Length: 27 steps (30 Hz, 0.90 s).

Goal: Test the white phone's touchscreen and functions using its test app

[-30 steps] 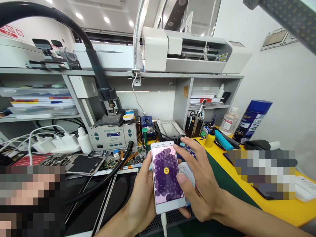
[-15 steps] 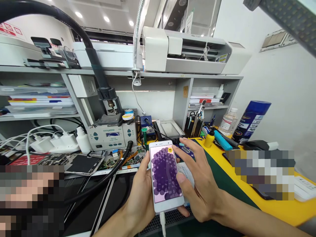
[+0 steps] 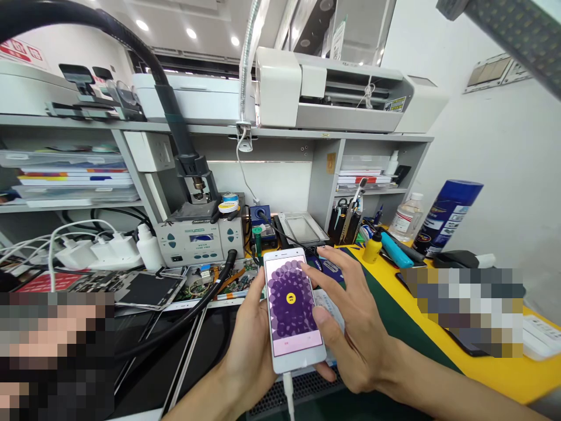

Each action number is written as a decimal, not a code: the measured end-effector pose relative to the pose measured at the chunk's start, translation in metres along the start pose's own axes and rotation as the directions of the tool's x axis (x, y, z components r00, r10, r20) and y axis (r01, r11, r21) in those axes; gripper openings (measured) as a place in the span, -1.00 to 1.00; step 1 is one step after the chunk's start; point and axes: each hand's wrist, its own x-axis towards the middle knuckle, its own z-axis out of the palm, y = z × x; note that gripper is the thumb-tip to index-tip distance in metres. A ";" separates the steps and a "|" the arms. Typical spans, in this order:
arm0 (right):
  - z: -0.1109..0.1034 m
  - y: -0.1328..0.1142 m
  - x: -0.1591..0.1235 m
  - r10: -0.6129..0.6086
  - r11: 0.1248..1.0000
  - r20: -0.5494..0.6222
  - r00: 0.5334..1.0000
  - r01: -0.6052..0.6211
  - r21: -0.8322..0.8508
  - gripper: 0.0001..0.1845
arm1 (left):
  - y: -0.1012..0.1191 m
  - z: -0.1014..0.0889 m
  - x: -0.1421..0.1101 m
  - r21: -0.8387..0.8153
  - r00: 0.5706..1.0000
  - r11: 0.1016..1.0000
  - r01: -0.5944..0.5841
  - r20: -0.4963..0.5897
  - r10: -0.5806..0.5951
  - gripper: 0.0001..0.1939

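Observation:
A white smartphone (image 3: pixel 294 356) is held upright at the centre, its lit screen filled with purple bubble shapes around a yellow round icon. My left hand (image 3: pixel 253 342) is closed around the phone from the left, thumb along its side and fingertips showing past the lower right edge. My right hand (image 3: pixel 355 316) is open over the right side of the phone. Its index fingertip is at the upper right of the screen, and its thumb overlaps the right edge. A white cable (image 3: pixel 288 394) runs down from the phone's bottom end.
Behind the phone stand a grey hot-air station (image 3: pixel 197 237) and a tray of circuit boards (image 3: pixel 214 280). A black hose (image 3: pixel 193 318) crosses the left side. To the right are a yellow bottle (image 3: pixel 372 248), a clear bottle (image 3: pixel 404 219) and a blue spray can (image 3: pixel 449 216).
The yellow icon has gone from the screen's upper right to its middle, and a pale band now shows at the bottom. My right index finger has shifted left onto the screen's upper right.

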 end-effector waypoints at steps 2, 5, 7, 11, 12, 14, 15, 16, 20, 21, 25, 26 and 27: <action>0.000 0.001 0.000 -0.009 1.000 0.016 1.000 0.009 -0.014 -0.45 | 0.000 -0.001 0.000 -0.013 1.000 1.000 0.010 0.005 -0.010 -0.37; 0.000 0.001 0.000 0.011 1.000 0.018 1.000 -0.011 0.000 -0.42 | 0.000 -0.002 0.000 -0.015 1.000 1.000 0.009 0.010 -0.009 -0.36; 0.000 0.000 0.000 0.031 0.999 0.004 0.999 -0.031 0.018 -0.39 | 0.000 -0.002 0.001 -0.010 1.000 1.000 0.003 0.010 -0.003 -0.38; 0.000 -0.001 0.000 0.037 0.999 -0.007 0.999 -0.036 0.033 -0.41 | 0.001 -0.002 0.002 -0.010 1.000 1.000 -0.004 -0.009 0.004 -0.42; -0.001 -0.002 0.000 0.035 0.999 -0.008 0.999 -0.034 0.034 -0.42 | 0.001 -0.002 0.002 -0.009 1.000 1.000 -0.005 -0.016 0.005 -0.41; -0.001 -0.002 0.000 0.038 0.999 -0.014 0.999 -0.038 0.035 -0.44 | 0.002 -0.001 0.002 -0.006 1.000 1.000 -0.002 -0.027 0.002 -0.41; -0.001 -0.002 0.000 0.043 0.999 -0.016 0.999 -0.042 0.032 -0.45 | 0.002 -0.001 0.002 -0.005 0.999 1.000 -0.001 -0.032 0.000 -0.40; -0.001 -0.003 0.000 0.048 0.999 -0.018 0.999 -0.047 0.027 -0.45 | 0.002 -0.001 0.001 -0.005 1.000 1.000 0.000 -0.031 0.000 -0.40; -0.001 -0.002 0.000 0.044 0.999 -0.025 0.999 -0.044 0.006 -0.44 | 0.001 -0.002 0.001 -0.003 0.999 1.000 -0.005 -0.034 0.005 -0.39; -0.001 -0.001 0.000 0.043 0.999 -0.023 0.999 -0.043 0.005 -0.43 | 0.001 -0.002 0.001 -0.006 0.999 1.000 -0.004 -0.032 0.004 -0.39; 0.000 0.001 0.000 0.059 0.998 -0.006 0.998 -0.059 0.018 -0.38 | 0.001 -0.001 0.001 -0.007 1.000 1.000 0.006 -0.026 -0.006 -0.39; 0.001 0.001 0.000 0.064 0.998 -0.004 0.998 -0.064 0.021 -0.37 | 0.001 -0.001 0.000 -0.003 1.000 1.000 0.008 -0.028 -0.008 -0.38; 0.001 0.001 0.000 0.067 0.998 -0.002 0.998 -0.067 0.023 -0.36 | 0.000 0.000 0.000 0.002 1.000 1.000 0.010 -0.027 -0.010 -0.38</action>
